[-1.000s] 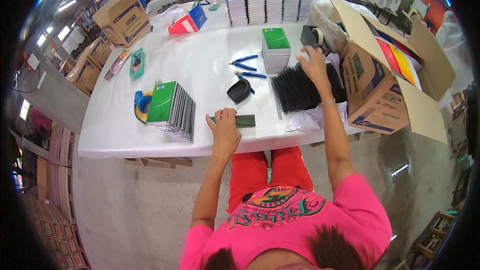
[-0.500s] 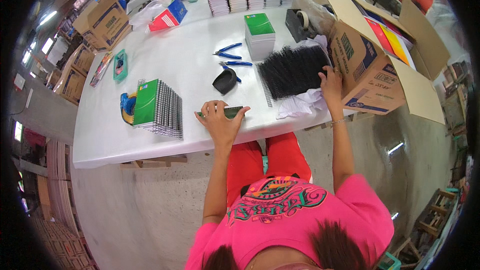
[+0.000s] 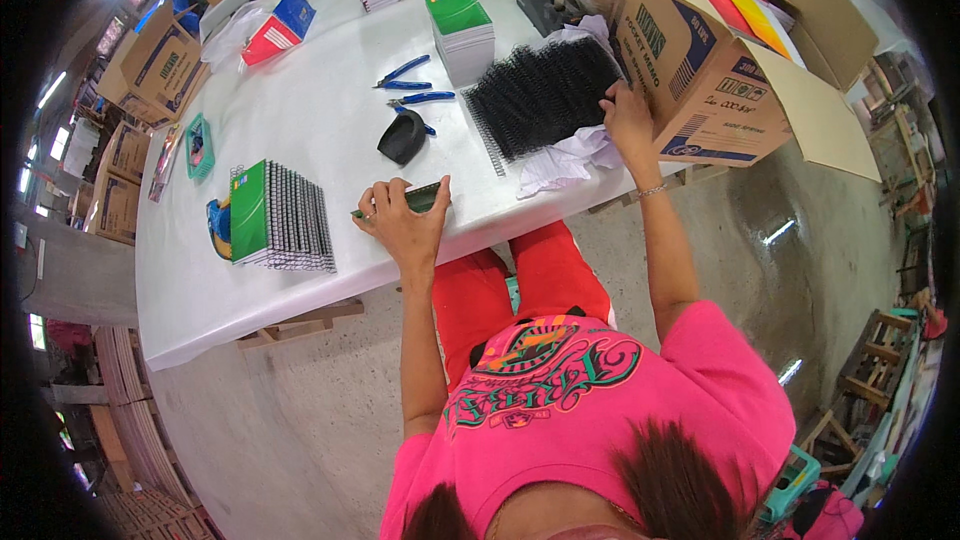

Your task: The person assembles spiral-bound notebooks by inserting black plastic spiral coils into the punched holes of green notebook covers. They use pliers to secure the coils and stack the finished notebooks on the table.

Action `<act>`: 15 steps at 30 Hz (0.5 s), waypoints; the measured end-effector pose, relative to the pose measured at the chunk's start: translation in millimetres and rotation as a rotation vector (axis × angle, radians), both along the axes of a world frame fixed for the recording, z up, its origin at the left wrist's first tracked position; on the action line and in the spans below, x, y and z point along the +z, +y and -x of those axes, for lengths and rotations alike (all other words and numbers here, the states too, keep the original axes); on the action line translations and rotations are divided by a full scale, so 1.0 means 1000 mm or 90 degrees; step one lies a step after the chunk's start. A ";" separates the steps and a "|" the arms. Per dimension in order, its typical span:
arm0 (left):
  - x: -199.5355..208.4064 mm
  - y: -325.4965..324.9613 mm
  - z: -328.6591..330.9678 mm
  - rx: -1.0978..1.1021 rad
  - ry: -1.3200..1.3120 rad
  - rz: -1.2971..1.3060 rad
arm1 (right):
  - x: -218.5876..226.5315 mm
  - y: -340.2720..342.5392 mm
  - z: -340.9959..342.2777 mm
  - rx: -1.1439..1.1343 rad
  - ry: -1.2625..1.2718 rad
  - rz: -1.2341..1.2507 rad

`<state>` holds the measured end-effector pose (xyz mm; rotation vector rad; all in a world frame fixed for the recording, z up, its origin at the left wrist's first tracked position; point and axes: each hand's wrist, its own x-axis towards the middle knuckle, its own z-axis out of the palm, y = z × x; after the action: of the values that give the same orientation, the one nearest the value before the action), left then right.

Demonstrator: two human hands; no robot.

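Observation:
My left hand (image 3: 405, 225) grips a small green memo pad (image 3: 430, 197) at the table's near edge, thumb on one end and fingers on the other. The pad is seen almost edge-on. At the right end of a pile of black spiral binding coils (image 3: 545, 100), the bent fingers of my right hand (image 3: 628, 120) pinch at a coil end. Crumpled white paper (image 3: 570, 162) lies under and in front of the pile. To the left stands a row of green spiral-bound memo pads (image 3: 265, 215), their coils facing right.
Between my hands and the far side lie blue-handled pliers (image 3: 405, 72), a second pair (image 3: 425, 98) and a black cup-like holder (image 3: 403, 137). Behind them stands a stack of green-topped pads (image 3: 463, 35). An open carton (image 3: 690, 70) crowds the right; a teal tray (image 3: 199, 147) sits left.
The view has shifted, so the table's contents appear further left and higher. Both hands keep nearly the same places relative to the pad and the coil pile.

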<state>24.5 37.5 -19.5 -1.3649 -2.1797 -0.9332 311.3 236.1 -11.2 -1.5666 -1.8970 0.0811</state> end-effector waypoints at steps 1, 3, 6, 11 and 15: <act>0.000 0.001 0.000 0.000 0.002 0.002 | -0.001 0.001 -0.002 0.010 -0.002 -0.013; 0.000 0.002 0.000 0.001 0.007 -0.001 | -0.001 0.004 -0.004 0.032 -0.005 -0.037; 0.001 0.002 0.000 0.000 0.003 -0.008 | -0.002 0.003 0.002 0.003 -0.019 -0.078; 0.006 0.002 -0.001 -0.006 -0.007 -0.009 | -0.001 0.014 -0.006 0.009 0.086 -0.185; 0.000 -0.003 0.004 -0.043 -0.063 -0.019 | 0.052 -0.017 0.012 0.208 0.521 0.016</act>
<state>20.7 34.9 -20.0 -1.4146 -2.1942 -1.0757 299.5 219.1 40.4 -0.9822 -1.4499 0.7648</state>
